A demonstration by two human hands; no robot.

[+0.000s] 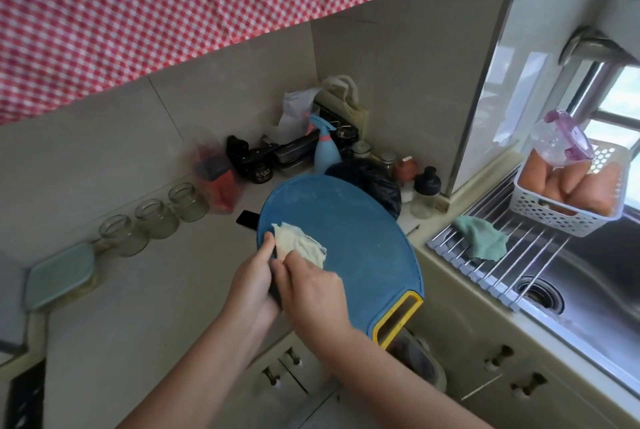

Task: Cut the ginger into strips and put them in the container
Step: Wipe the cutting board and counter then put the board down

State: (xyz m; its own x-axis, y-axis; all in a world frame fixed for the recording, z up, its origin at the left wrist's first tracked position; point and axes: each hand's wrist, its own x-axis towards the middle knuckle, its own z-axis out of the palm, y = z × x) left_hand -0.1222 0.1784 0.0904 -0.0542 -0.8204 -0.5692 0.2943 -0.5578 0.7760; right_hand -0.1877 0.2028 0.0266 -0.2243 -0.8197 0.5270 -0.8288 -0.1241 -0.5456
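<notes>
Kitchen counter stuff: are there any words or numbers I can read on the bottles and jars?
None can be read.
Dark bottle by the wall: pale marks on its label, too blurred to read.
Blue spray bottle, glass jars, blue cutting board, pale cloth: no writing shows.

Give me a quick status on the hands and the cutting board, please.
Left hand grips blue cutting board at its edge. Right hand holds pale cloth on it. No ginger in view.
</notes>
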